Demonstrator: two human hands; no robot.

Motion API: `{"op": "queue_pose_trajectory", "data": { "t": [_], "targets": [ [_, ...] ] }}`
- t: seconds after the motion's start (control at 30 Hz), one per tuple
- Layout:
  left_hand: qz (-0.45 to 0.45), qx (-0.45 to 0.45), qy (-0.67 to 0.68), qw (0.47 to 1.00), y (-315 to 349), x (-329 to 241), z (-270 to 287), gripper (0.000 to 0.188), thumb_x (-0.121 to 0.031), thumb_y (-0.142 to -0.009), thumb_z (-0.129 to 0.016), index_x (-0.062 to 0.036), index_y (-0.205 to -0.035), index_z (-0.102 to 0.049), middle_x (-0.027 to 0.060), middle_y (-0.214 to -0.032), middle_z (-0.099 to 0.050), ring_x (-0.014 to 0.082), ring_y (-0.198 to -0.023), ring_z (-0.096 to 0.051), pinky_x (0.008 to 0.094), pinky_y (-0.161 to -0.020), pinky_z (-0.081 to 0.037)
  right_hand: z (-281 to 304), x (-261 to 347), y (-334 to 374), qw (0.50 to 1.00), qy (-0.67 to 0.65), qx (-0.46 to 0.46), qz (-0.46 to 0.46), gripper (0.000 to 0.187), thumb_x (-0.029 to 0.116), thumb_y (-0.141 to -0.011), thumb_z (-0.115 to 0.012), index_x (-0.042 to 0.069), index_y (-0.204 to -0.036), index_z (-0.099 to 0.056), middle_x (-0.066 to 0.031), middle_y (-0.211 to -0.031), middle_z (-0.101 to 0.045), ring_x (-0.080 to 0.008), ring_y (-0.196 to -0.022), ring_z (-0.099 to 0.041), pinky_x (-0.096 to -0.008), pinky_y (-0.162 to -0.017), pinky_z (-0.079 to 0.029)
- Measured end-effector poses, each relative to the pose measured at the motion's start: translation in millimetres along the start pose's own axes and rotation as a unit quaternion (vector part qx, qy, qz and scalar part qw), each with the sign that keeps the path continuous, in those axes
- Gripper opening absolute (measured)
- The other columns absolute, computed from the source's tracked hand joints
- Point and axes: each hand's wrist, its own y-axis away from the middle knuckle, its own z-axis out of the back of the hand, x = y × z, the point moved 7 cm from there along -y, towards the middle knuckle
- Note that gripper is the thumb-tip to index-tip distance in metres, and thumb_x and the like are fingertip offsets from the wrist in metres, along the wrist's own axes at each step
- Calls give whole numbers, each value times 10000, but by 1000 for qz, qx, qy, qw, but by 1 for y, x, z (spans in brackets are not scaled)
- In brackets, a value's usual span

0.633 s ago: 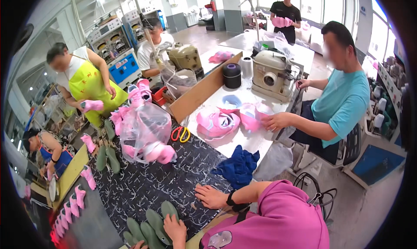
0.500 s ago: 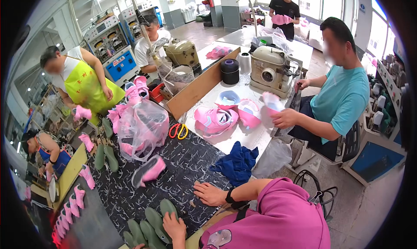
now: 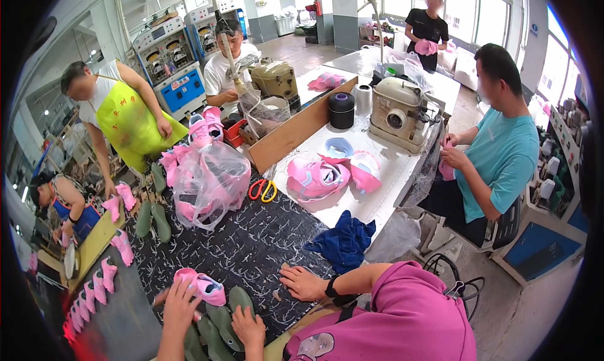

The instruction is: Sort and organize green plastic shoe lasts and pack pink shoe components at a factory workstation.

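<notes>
My left hand (image 3: 178, 310) reaches in from the lower edge, its fingers on the near side of a pink shoe upper (image 3: 209, 289) with a pale lining. The fingers look closed on the upper, though part of the grip is blurred. Just to the right, my right hand (image 3: 249, 328) has its fingers around a dark green shoe last (image 3: 240, 297). Several more green lasts (image 3: 212, 339) lie side by side between and under my hands, at the near end of the dark, thread-littered table (image 3: 251, 235).
A co-worker in a magenta shirt (image 3: 402, 310) leans in at the right, one hand flat on the table. Yellow-red scissors (image 3: 262, 190), a bag of pink uppers (image 3: 211, 181) and a blue cloth (image 3: 345, 240) lie farther off. Pink uppers line the left side (image 3: 97, 285).
My left hand has come up into view and onto the pink upper, which is now nearer me. My right hand stays at the lasts. The co-worker in teal has drawn an upper toward himself.
</notes>
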Motion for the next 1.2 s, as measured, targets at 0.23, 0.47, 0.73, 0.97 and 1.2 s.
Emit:
{"op": "queue_pose_trajectory", "data": {
  "t": [0.23,0.47,0.73,0.97,1.2],
  "targets": [
    [-5,-12,0,1000,0,-2,0,376,-169,-722,-661,-19,-1056,-576,175,-1196,-489,356,-1097,-462,465,-874,-382,5,1,-1,1000,-8,-13,-3,414,128,-795,-570,-31,-1169,-494,-219,-1250,-465,-346,-1213,-417,-441,-975,-338],
    [-6,-35,21,999,-3,-4,5,367,-176,-743,-644,-29,-1073,-579,179,-1199,-493,358,-1098,-466,465,-881,-387,2,-5,-8,998,-42,34,-27,439,144,-762,-598,-15,-1159,-503,-217,-1246,-455,-357,-1199,-418,-452,-970,-338],
    [9,-19,4,1000,0,4,-1,400,-186,-763,-630,-60,-1135,-551,155,-1230,-479,329,-1121,-465,466,-879,-396,-3,0,-8,999,1,43,-11,444,176,-780,-583,-15,-1173,-505,-218,-1263,-453,-359,-1231,-389,-468,-1002,-307],
    [5,-13,30,999,0,0,1,372,-177,-763,-636,-49,-1104,-568,162,-1226,-478,344,-1119,-454,472,-882,-394,-8,-4,-4,998,20,55,-29,453,189,-787,-578,-9,-1187,-505,-224,-1291,-435,-367,-1236,-385,-473,-1013,-297],
    [16,-16,22,1000,0,1,2,349,-171,-765,-628,-60,-1093,-582,154,-1230,-487,330,-1123,-467,464,-896,-394,0,0,-8,999,14,36,-7,449,184,-776,-583,-36,-1162,-522,-237,-1252,-473,-368,-1214,-409,-467,-999,-314]
  ]
}}
